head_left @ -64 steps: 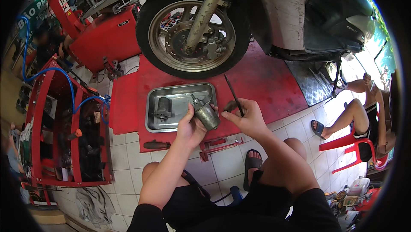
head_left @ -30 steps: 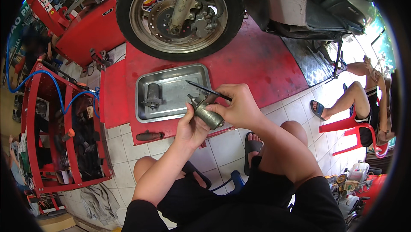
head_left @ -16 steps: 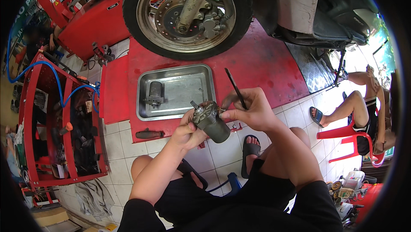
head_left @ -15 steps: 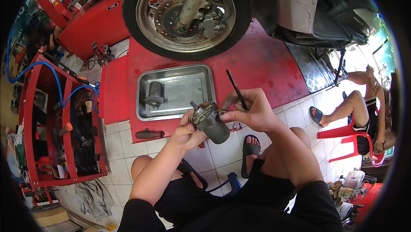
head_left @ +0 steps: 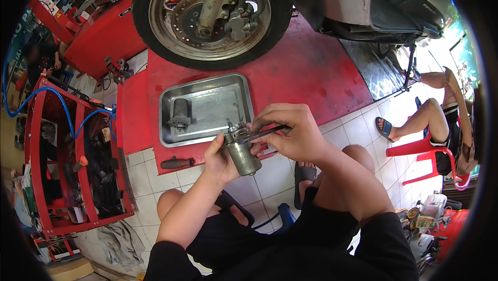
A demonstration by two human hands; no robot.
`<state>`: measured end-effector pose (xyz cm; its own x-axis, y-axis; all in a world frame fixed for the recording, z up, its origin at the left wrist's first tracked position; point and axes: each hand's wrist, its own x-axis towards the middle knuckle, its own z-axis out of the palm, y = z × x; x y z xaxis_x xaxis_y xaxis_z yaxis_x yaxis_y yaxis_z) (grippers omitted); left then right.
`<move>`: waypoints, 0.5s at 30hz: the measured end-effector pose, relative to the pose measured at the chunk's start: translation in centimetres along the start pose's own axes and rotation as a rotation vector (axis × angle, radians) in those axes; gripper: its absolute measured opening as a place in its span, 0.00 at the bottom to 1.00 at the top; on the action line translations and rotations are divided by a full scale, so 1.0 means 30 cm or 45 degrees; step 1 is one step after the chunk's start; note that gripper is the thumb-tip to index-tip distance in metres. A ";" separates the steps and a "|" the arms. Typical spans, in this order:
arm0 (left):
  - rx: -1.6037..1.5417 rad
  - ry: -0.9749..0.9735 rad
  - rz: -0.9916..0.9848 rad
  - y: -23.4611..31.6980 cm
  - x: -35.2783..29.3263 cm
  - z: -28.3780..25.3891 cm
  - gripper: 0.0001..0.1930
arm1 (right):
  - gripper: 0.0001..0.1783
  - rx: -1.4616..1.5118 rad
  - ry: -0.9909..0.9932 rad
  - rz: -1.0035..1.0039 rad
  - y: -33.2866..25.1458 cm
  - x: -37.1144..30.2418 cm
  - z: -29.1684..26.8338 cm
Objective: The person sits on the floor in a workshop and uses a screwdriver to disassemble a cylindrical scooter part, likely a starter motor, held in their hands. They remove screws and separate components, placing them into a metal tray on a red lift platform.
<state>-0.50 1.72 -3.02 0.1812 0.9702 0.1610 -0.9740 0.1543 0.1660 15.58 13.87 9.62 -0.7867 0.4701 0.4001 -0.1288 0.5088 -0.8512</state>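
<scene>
Has, at left on the flat red worktop (head_left: 301, 81), a dark rounded tool handle (head_left: 176, 163) near the front edge and, beyond it, a shallow rectangular silver metal tray (head_left: 218, 99) with a dull grey cylindrical part (head_left: 180, 112) inside. Grips in the left hand (head_left: 220, 164), wrapped around from the left and behind, a greenish-grey metal cylinder (head_left: 244, 157) with its narrow end pointing away, raised between both hands just before the tray. Grasps in the right hand (head_left: 293, 129), to the cylinder's right, a slim dark rod (head_left: 263, 134), slanted leftward to its upper end, contact there hard to tell.
</scene>
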 end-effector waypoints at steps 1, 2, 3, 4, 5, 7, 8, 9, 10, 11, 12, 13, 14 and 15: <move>0.027 -0.066 -0.007 0.002 -0.004 -0.017 0.44 | 0.11 0.038 -0.003 0.000 0.000 -0.002 0.005; 0.062 -0.044 -0.005 -0.001 -0.001 -0.002 0.43 | 0.10 0.076 -0.004 0.004 0.005 -0.008 0.010; 0.098 -0.021 -0.003 -0.006 -0.001 0.017 0.42 | 0.10 0.114 -0.005 0.008 0.009 -0.015 0.015; 0.134 0.001 -0.001 -0.008 0.000 0.036 0.41 | 0.10 0.157 -0.017 0.033 0.006 -0.020 0.019; 0.137 0.041 -0.004 -0.006 -0.005 0.046 0.41 | 0.10 0.203 -0.032 0.057 -0.005 -0.025 0.026; 0.143 0.121 -0.011 -0.003 -0.015 0.057 0.41 | 0.10 0.192 -0.041 -0.015 -0.003 -0.027 0.039; 0.164 0.118 -0.018 -0.002 -0.015 0.057 0.42 | 0.10 0.130 -0.034 -0.112 0.003 -0.022 0.041; 0.185 0.114 -0.026 0.000 -0.014 0.058 0.43 | 0.10 0.066 -0.028 -0.209 0.007 -0.021 0.044; 0.205 0.111 -0.033 0.001 -0.013 0.057 0.44 | 0.10 0.041 -0.020 -0.204 0.010 -0.023 0.047; 0.226 0.107 -0.039 0.003 -0.013 0.059 0.44 | 0.10 0.016 -0.015 -0.200 0.010 -0.025 0.050; 0.240 0.107 -0.030 0.003 -0.012 0.061 0.45 | 0.11 -0.009 -0.010 -0.195 0.010 -0.026 0.051; 0.254 0.107 -0.022 0.004 -0.012 0.065 0.45 | 0.10 -0.071 -0.037 -0.194 0.008 -0.027 0.047; 0.265 0.109 -0.011 0.001 -0.012 0.066 0.45 | 0.10 -0.133 -0.067 -0.189 0.007 -0.029 0.039; 0.308 0.135 -0.001 0.002 -0.012 0.070 0.45 | 0.10 -0.194 -0.097 -0.185 0.008 -0.030 0.034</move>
<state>-0.35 1.00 -1.01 0.1539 0.9863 0.0598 -0.9107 0.1181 0.3957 15.65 12.83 8.69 -0.8106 0.3309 0.4832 -0.1561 0.6732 -0.7228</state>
